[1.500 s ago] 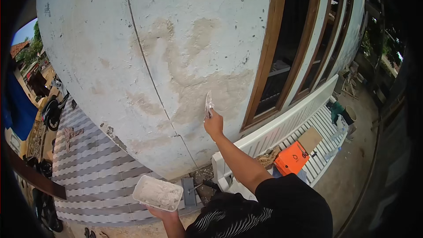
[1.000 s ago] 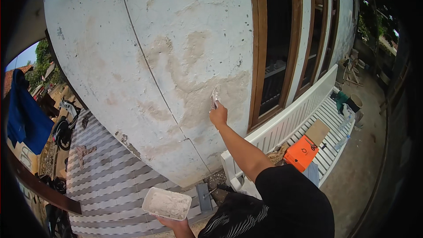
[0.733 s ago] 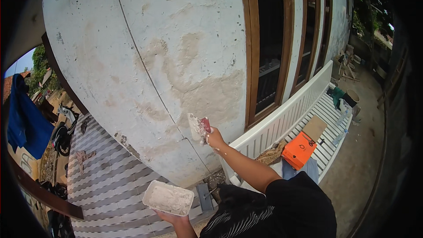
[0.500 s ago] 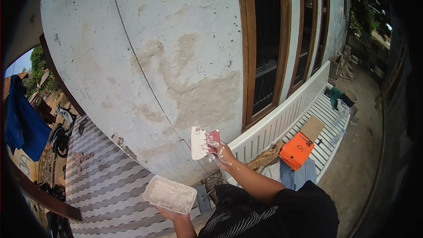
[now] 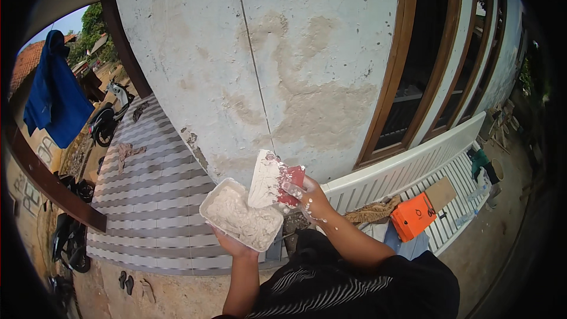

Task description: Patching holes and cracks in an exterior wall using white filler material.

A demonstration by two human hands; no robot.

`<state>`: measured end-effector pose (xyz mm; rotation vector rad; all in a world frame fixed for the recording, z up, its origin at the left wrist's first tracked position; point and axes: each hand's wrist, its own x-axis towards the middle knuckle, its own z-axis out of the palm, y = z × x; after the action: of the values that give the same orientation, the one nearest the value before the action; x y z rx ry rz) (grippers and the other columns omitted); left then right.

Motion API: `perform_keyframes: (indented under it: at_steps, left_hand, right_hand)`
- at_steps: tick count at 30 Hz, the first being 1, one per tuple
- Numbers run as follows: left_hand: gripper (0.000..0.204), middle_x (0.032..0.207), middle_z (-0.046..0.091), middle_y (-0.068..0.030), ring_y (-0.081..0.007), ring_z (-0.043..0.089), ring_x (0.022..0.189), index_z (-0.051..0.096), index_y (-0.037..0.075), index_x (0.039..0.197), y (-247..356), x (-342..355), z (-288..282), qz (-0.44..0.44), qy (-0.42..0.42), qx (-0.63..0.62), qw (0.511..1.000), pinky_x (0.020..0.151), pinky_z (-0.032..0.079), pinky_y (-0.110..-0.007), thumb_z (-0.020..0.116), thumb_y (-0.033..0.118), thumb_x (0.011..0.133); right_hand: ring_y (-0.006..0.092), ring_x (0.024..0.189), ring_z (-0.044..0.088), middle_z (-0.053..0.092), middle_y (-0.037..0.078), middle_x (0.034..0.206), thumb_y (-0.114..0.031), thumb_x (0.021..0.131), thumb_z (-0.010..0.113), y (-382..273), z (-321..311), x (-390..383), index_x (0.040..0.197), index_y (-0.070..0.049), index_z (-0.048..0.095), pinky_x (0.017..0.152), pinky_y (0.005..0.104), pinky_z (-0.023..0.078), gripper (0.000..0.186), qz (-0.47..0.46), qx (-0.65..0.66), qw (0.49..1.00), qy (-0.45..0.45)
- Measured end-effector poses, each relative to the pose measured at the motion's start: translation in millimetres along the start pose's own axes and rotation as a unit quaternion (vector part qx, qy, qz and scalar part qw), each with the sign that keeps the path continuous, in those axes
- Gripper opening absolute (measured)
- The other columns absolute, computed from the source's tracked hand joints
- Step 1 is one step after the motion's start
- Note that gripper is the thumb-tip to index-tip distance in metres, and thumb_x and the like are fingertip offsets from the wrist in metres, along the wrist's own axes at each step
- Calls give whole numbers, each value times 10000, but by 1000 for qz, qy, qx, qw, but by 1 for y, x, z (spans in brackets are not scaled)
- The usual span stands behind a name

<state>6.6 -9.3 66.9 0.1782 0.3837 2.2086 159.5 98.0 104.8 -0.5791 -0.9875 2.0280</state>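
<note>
My left hand grips a white rectangular tub from beneath, its fingers largely hidden by it. Pale, lumpy filler paste fills much of the tub. Pinched in my right hand is a red putty scraper whose broad face is coated with the same paste. Its lower corner reaches the tub's right rim; whether it touches the paste I cannot tell. Paste is smeared over my right fingers and wrist. Ahead stands a pale wall with beige filled patches and a thin dark line running down it.
To the right, a white slatted bench carries an orange box and cloths, below brown-framed windows. Tiled floor spreads to the left. Beyond are a blue cloth, a motorbike and a brown post.
The tub has come up and right, closer to the scraper, which is now at its rim. My view has turned left, so the wall and bench sit farther right.
</note>
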Motion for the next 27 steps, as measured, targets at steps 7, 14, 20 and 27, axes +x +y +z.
perform_keyframes:
  at_steps: [7, 14, 20, 27]
  left_hand:
    - [703, 1506, 326, -101, -345, 377, 1344, 272, 144, 1484, 15, -2, 15, 53, -72, -12, 996, 1096, 332, -519, 249, 607, 957]
    - [715, 1513, 308, -97, -341, 356, 1360, 238, 153, 1494, 22, -6, 12, 73, -82, -3, 994, 1100, 328, -515, 223, 621, 955]
    - [703, 1512, 304, -101, -337, 356, 1360, 247, 144, 1489, 16, -7, 10, 74, -87, 48, 992, 1095, 334, -513, 232, 604, 958]
    - [704, 1520, 287, -107, -345, 340, 1369, 248, 143, 1489, 12, -10, -5, 110, -152, 28, 982, 1107, 318, -517, 230, 602, 955]
  right_hand:
    - [109, 822, 609, 680, 56, 908, -130, 874, 694, 4, -1, -11, 1031, 19, 628, 752, 281, 493, 227, -162, -284, 945, 7]
    - [104, 721, 608, 691, 72, 830, -102, 876, 672, 3, 15, -20, 975, 21, 649, 672, 283, 498, 160, -173, -327, 928, -36]
    - [135, 694, 630, 689, 110, 815, -80, 860, 667, 1, 19, -19, 954, 28, 669, 646, 287, 494, 143, -227, -322, 919, -11]
    - [268, 663, 659, 666, 163, 808, -56, 798, 694, -14, 27, -17, 940, 26, 671, 625, 307, 498, 166, -336, -409, 846, -61]
